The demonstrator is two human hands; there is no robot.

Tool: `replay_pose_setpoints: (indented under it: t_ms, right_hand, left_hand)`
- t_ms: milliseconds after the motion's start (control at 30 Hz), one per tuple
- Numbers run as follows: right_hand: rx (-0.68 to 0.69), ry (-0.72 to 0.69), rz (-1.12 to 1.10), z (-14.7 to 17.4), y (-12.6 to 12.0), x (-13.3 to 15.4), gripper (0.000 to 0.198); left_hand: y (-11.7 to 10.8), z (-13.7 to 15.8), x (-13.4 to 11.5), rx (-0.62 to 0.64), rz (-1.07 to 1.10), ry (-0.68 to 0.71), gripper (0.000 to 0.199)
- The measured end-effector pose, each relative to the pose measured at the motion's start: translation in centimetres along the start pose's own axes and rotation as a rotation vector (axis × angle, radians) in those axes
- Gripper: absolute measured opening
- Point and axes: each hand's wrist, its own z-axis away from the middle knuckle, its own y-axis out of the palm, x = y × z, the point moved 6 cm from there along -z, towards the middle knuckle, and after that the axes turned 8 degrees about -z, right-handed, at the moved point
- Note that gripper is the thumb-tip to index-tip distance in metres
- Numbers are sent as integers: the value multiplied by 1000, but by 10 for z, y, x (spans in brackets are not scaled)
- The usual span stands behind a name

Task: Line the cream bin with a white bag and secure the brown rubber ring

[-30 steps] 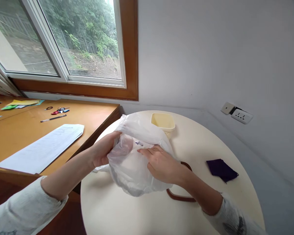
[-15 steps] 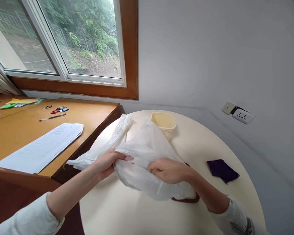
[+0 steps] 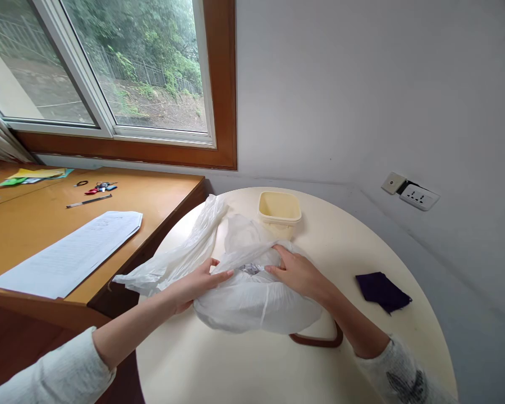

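Note:
A thin white plastic bag [image 3: 256, 306] lies bunched on the round table in front of me, its mouth spread between my hands. On its left edge, my left hand [image 3: 200, 283] grips the film between thumb and fingers. My right hand [image 3: 298, 272] has hold of the right side of the mouth, its index finger and thumb on the film. Inside the opening shows something crumpled and greyish [image 3: 251, 269], too small to name. A brown curved edge [image 3: 320, 340] sticks out from under the bag; the rest of that object is covered.
Another white plastic bag [image 3: 180, 255] stretches along the table's left side. A pale yellow square tub [image 3: 280, 210] stands behind the bag. Dark purple cloth [image 3: 382, 292] lies at the right. The wooden desk [image 3: 164, 191] holds papers [image 3: 76, 252], a pen [image 3: 88, 201] and keys [image 3: 103, 188].
The bag's raised film has dropped and its mouth has opened, revealing the greyish contents. My right hand has moved up to the rim; my left has shifted slightly right.

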Motion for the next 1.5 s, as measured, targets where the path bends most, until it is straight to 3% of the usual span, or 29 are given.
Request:
replay_pose_setpoints:
  t_ms: [133,200,267,433,533,633,800,900,967,1067,1133,1267,1333,1400,1500]
  right_hand:
    - [-175,-56,202,2,-1,-5,38]
    - [-223,-33,201,5,-1,-13,48]
    - [-168,-7,81,7,2,-23,65]
    - [146,45,-294,10,25,-38,112]
    - [220,39,-353,11,36,-32,109]
    - [163,-32,-387,15,34,-15,96]
    - [51,-131,-352,28,14,22,87]
    - [-35,-204,-284,29,-6,45,85]
    - [-132,-281,-225,27,-28,60,83]
    - [-284,-376,-157,19,-71,79,81]
    - [-354,-389,-132,10,-101,84,80]
    - [-458,-365,-143,-19,-142,68,81]
    - [-450,-292,-133,-35,-146,48,82]
    - [-354,-221,-114,-48,-139,29,82]
    - [-229,-141,-142,-57,-126,6,79]
  left_hand:
    - [-4,-5,11,-78,-63,-20,90]
    - [-3,-3,11,-69,-56,-31,99]
    - [3,0,7,5,7,-12,104]
    - [21,-3,0,129,178,11,104]
    - [33,-7,-1,158,194,28,101]
    - [41,-1,-3,212,182,82,90]
    - [26,21,-10,82,122,138,85]
    - [15,32,-30,24,73,199,83]
    - [9,38,-56,2,24,271,80]
    - [3,40,-112,-37,0,486,77]
    - [4,35,-150,16,-27,615,77]
    - [4,4,-199,68,-6,753,84]
    - [4,-23,-201,99,-14,693,85]
    - [3,-49,-193,113,-50,599,81]
    - [-7,-74,-182,43,-83,562,68]
